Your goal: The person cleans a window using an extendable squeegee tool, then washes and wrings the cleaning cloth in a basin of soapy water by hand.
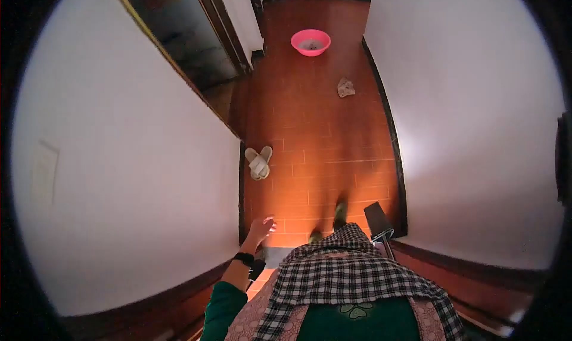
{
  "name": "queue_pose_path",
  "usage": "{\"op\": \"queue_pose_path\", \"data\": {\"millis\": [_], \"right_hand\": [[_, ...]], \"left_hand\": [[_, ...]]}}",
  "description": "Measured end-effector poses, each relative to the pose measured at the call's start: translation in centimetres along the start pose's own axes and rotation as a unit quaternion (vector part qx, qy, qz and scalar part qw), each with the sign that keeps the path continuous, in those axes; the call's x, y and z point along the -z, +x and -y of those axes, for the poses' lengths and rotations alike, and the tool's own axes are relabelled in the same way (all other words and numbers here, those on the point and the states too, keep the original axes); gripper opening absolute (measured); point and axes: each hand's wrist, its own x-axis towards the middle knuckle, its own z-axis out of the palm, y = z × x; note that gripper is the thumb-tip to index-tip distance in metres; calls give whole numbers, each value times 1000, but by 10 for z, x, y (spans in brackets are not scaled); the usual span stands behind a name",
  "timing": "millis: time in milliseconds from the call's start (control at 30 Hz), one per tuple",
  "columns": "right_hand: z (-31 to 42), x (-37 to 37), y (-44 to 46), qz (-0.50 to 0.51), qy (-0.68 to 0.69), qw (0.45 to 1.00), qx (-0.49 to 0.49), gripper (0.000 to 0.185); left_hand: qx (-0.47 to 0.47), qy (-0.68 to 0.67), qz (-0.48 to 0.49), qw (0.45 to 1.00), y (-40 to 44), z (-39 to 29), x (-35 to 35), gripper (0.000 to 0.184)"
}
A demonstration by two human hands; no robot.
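Note:
My left hand (260, 229) hangs beside the left wall, its fingers loosely bent and apart, with nothing visible in it. A black band (244, 259) circles that wrist. The nearest thing ahead of it is a pair of light slippers (259, 163) on the floor by the wall. My right hand is out of view. A black-and-white checked cloth (351, 269) covers my front over a green top. To its right is a dark, flat-faced block on a metal stem (378, 220); what it belongs to is hidden.
A pink basin (310, 43) stands farther along the reddish tiled floor (304, 117), with something pale inside. Nearer lies a crumpled greyish cloth (345, 88). White walls flank the corridor, and a doorway (205, 49) opens on the left. Dark wooden panels line both sides near me.

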Motion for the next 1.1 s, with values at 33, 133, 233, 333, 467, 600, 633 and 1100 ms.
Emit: {"op": "queue_pose_path", "data": {"millis": [33,133,233,333,467,600,633,1100], "right_hand": [[17,8,14,-3,2,1000,-1,28],[64,39,57,-5,7,1000,-4,27],[108,68,84,-3,4,1000,11,27],[157,100,111,-1,0,999,33,27],[271,145,175,0,-40,998,56,30],[466,149,191,-30,-11,999,-8,28],[495,148,195,-55,57,997,10,31],[673,109,357,-64,-50,995,64,20]], "left_hand": [[-1,5,-3,1000,17,-9,-1,38],[-3,42,-20,999,65,-16,3,29],[191,-84,-101,973,81,-19,7,18],[132,125,-28,983,83,27,5,21],[-44,69,-9,997,148,35,-4,25],[-226,-4,6,974,213,2,-19,30],[-66,-42,29,997,240,-21,-23,34],[213,-87,-102,968,424,-238,84,38]]}}
